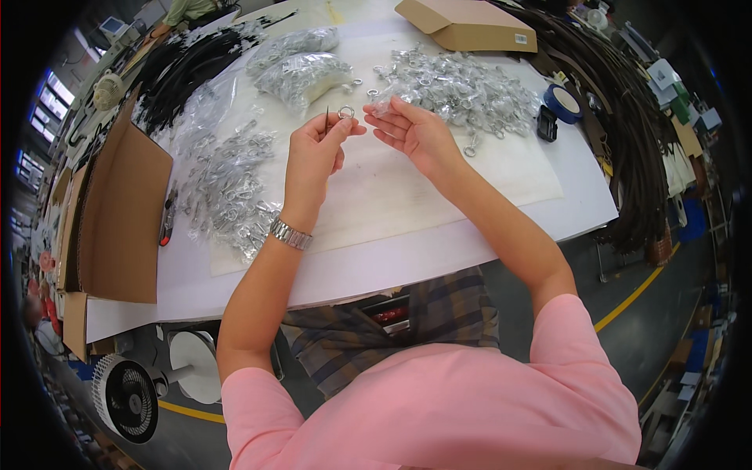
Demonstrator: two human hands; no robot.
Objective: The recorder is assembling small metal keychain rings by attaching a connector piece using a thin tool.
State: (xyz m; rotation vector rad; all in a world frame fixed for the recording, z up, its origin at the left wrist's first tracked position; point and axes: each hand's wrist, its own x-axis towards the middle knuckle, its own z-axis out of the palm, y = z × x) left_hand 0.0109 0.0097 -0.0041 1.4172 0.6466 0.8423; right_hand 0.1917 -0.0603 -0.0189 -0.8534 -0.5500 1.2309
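The left hand [312, 157] grips a metal ring [346, 108] between thumb and fingertips, and a thin dark pointed tool [327, 119] sticks up from the same grip. The right hand [423, 137] faces it, just apart, its fingers loosely bent; clear plastic [381, 106] shows at its fingertips, though whether they pinch it I cannot tell. Both hands are above the middle of the white worktop [376, 270]. Just beyond the right hand spreads a pile of small bagged metal parts [470, 90]; past the left hand lie filled clear bags [309, 74]. More bagged hardware [235, 184] lies to the left, then red-handled cutters [166, 223] beside an open cardboard box [125, 211]. Blue tape [562, 103] sits at far right.
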